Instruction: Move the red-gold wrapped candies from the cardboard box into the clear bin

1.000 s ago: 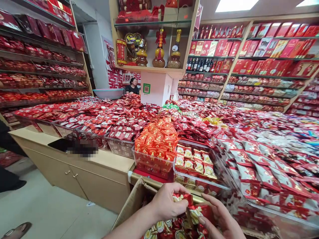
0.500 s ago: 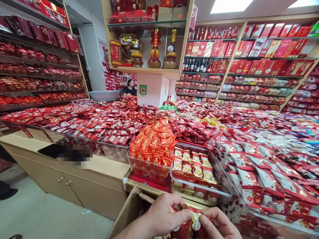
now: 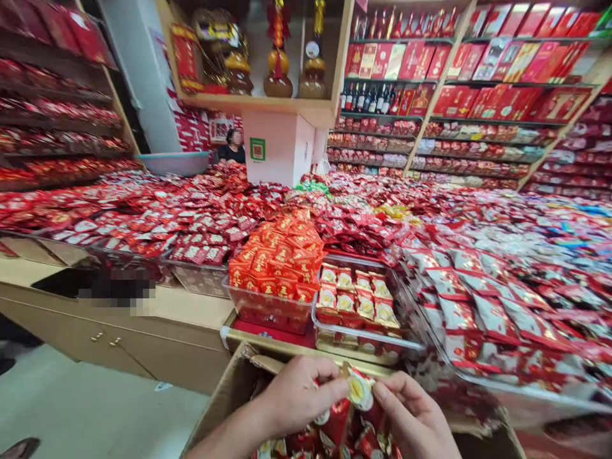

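Note:
Between my two hands is a small red and white candy packet (image 3: 358, 389) with a yellow picture on its front. My left hand (image 3: 306, 395) pinches its left edge between thumb and fingers. On the other side, my right hand (image 3: 414, 408) grips the packet's right edge the same way. Both hands are over an open cardboard box (image 3: 222, 392) that holds several similar red packets (image 3: 306, 440). Just beyond the box stands a clear plastic bin (image 3: 368, 344) with matching packets in neat rows.
Left of that bin, another clear bin (image 3: 272, 312) is heaped with orange-red packets. White and red packets (image 3: 459, 306) fill a large bin at right. A wooden counter (image 3: 191, 312) runs left, with a dark blurred item on it. A person (image 3: 232, 150) is at the back.
My hands have lifted the packet slightly and moved it a little left, its front now turned more toward me. The view has tipped downward, showing more of the box.

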`<state>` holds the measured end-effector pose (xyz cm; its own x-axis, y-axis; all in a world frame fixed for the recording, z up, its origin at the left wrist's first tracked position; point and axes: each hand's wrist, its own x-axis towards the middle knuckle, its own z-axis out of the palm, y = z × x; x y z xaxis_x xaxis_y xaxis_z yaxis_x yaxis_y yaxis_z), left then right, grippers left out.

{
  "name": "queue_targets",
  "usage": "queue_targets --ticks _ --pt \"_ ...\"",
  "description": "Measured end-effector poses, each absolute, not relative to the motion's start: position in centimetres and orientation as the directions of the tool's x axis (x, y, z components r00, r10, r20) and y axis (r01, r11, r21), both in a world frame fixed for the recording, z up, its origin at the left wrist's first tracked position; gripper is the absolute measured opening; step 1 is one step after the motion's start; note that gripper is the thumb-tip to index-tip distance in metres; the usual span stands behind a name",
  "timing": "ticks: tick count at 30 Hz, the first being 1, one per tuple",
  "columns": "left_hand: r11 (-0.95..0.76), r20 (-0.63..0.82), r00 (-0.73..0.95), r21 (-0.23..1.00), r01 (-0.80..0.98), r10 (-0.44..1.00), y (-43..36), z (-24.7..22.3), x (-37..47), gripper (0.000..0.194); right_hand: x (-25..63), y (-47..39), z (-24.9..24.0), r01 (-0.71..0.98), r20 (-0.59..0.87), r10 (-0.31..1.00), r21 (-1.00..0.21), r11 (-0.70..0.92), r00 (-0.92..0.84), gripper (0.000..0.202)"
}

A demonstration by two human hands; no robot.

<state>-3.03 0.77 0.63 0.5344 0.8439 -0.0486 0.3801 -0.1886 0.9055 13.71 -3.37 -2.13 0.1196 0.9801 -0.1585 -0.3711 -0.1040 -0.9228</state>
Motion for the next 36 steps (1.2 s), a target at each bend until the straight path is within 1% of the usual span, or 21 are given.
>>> queue_targets --ticks 2,4,8,10,13,15,17,20,22,25,27,30,33,36 --pt "-0.216 -0.027 0.538 0.898 0.384 0.842 0.98 0.86 -2.84 0.030 13.87 -3.56 -1.41 -0.396 -0.192 0.976 -0.908 -0.137 0.103 0.021" --pt "-0.191 -0.043 0.542 0.910 0.369 0.839 1.18 0.93 -2.74 0.031 13.97 -3.68 -0.95 -0.408 -0.196 0.976 -0.902 -0.144 0.089 0.021" --pt "-0.198 -0.055 0.572 0.907 0.371 0.819 1.29 0.82 -2.74 0.032 14.27 -3.74 -0.92 -0.370 -0.176 0.982 -0.918 -0.141 0.064 0.021" --pt "-0.243 -0.051 0.588 0.880 0.409 0.807 1.22 0.78 -2.71 0.032 14.47 -3.68 -1.15 -0.314 -0.150 0.988 -0.940 -0.134 0.028 0.021" --pt "-0.310 -0.053 0.618 0.830 0.464 0.784 1.10 0.87 -2.57 0.033 14.64 -3.62 -1.43 -0.175 -0.104 0.994 -0.979 -0.108 -0.028 0.024" --pt "-0.309 -0.063 0.616 0.823 0.477 0.785 1.06 0.99 -2.51 0.032 14.63 -3.65 -1.50 -0.119 -0.111 0.993 -0.986 -0.115 -0.039 0.021" --pt "-0.268 -0.095 0.612 0.838 0.475 0.785 1.05 1.09 -2.50 0.029 14.54 -3.71 -1.52 -0.150 -0.143 0.990 -0.978 -0.142 -0.008 0.021" --pt "-0.263 -0.130 0.631 0.832 0.489 0.765 1.08 1.07 -2.49 0.031 14.36 -3.79 -1.50 -0.282 -0.200 0.979 -0.942 -0.181 0.040 0.021" --pt "-0.310 -0.108 0.640 0.805 0.505 0.761 1.10 0.94 -2.42 0.035 14.28 -3.79 -1.41 -0.351 -0.223 0.974 -0.916 -0.194 0.043 0.022" --pt "-0.345 -0.068 0.633 0.791 0.505 0.771 1.11 0.76 -2.29 0.039 14.26 -3.78 -1.11 -0.393 -0.229 0.973 -0.898 -0.198 0.034 0.020" --pt "-0.353 -0.052 0.631 0.793 0.497 0.774 1.10 0.71 -2.25 0.040 14.30 -3.80 -0.89 -0.398 -0.231 0.973 -0.895 -0.202 0.024 0.019" --pt "-0.361 -0.054 0.639 0.788 0.500 0.767 1.02 0.80 -2.31 0.040 14.39 -3.85 -0.81 -0.362 -0.230 0.973 -0.907 -0.216 -0.006 0.024" --pt "-0.356 -0.076 0.647 0.784 0.510 0.759 0.94 0.94 -2.41 0.039 14.47 -3.91 -1.08 -0.323 -0.218 0.976 -0.923 -0.210 -0.012 0.022" --pt "-0.362 -0.087 0.652 0.773 0.521 0.753 0.93 0.95 -2.40 0.037 14.37 -4.04 -1.32 -0.273 -0.176 0.984 -0.946 -0.175 -0.023 0.020"
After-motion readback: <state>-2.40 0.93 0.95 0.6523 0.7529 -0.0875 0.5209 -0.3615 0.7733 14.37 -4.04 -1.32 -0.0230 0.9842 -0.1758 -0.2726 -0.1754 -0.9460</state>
